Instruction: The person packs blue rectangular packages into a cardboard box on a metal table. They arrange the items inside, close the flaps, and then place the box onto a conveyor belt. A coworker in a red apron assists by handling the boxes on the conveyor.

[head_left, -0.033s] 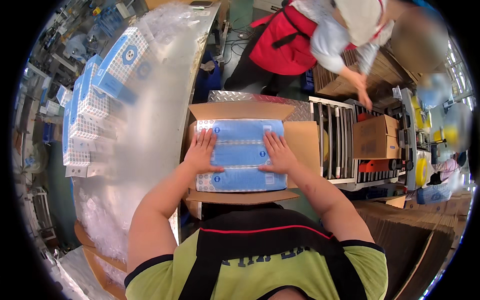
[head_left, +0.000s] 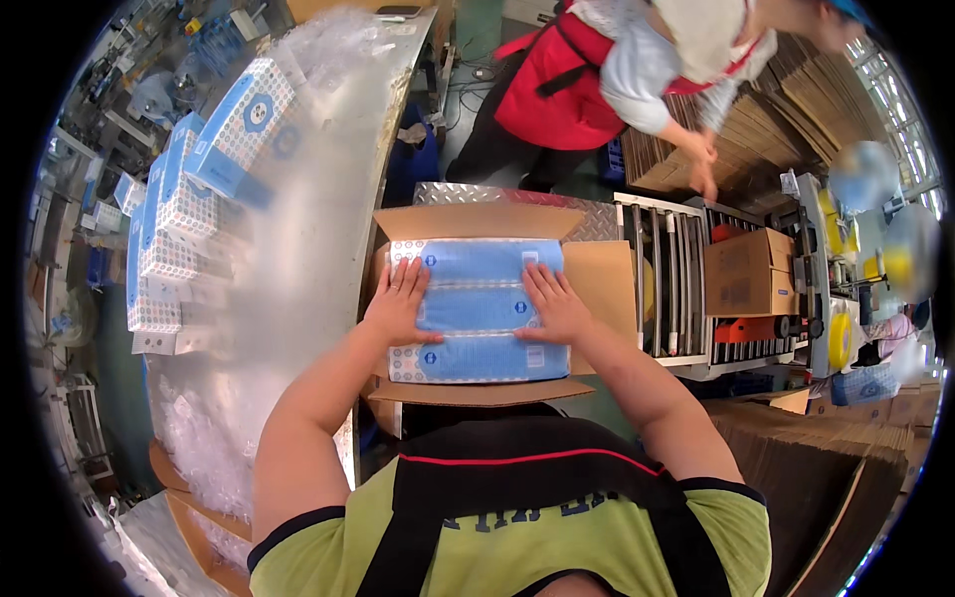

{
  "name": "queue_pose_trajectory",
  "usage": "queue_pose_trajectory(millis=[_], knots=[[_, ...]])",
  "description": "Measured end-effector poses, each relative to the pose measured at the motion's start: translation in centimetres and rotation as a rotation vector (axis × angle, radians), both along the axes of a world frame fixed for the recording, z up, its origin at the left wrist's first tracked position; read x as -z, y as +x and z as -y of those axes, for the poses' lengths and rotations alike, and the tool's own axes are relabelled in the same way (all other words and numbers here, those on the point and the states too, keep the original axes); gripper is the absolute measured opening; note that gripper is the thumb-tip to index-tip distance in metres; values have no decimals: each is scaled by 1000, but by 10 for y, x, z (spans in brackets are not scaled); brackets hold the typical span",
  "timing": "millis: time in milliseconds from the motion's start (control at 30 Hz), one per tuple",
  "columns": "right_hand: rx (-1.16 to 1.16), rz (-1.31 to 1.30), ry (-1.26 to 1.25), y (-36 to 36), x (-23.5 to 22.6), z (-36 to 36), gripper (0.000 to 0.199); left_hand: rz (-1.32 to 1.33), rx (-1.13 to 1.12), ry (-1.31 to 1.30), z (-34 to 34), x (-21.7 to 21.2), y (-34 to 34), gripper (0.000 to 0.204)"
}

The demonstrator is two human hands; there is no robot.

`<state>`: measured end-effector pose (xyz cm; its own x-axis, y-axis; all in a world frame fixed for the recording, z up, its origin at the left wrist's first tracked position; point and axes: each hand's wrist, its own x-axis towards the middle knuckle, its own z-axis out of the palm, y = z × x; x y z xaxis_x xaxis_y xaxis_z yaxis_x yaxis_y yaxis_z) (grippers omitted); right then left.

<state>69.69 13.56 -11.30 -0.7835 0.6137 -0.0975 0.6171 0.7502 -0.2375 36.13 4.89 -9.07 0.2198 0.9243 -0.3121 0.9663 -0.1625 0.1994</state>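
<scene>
At the left of the frame, long white cardboard boxes with blue ends and small printed patterns (head_left: 242,124) lean together in a row, partly covering one another, on a grey metal tabletop (head_left: 308,279). Crumpled clear plastic film (head_left: 333,45) lies at its far end, upper left, its folds hard to make out. More clear plastic (head_left: 204,438) is heaped at lower left, its layers blurring together.

In the centre, three blue-and-white rectangular packs (head_left: 473,309) lie side by side inside a brown cardboard carton (head_left: 604,298) with its flaps spread; their undersides are hidden. The left hand (head_left: 399,301) rests flat on the packs' left part, fingers extended and thumb out, covering some of their print. The right hand (head_left: 553,301) lies likewise on their right part, fingers spread. Neither is closed around anything.

At upper centre and right, a co-worker in a red apron (head_left: 562,90) stands, the head cut off by the frame's top edge and the hands overlapping. Below, a closed brown carton (head_left: 736,276) sits on a metal roller conveyor (head_left: 671,279). At lower right, stacked flat cardboard (head_left: 786,453) fades into the dark rim.
</scene>
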Motion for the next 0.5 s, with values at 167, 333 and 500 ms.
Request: queue_pose_trajectory(millis=[167, 333, 500], knots=[[852, -295, 346, 79, -14, -1, 75, 562, -425, 245, 24, 73, -15, 103], [1072, -317, 18, 188, 20, 26, 71, 1098, -482, 143, 8, 82, 33, 89], [832, 93, -248, 137, -123, 28, 76, 1104, -882, -218, -21, 74, -35, 84]])
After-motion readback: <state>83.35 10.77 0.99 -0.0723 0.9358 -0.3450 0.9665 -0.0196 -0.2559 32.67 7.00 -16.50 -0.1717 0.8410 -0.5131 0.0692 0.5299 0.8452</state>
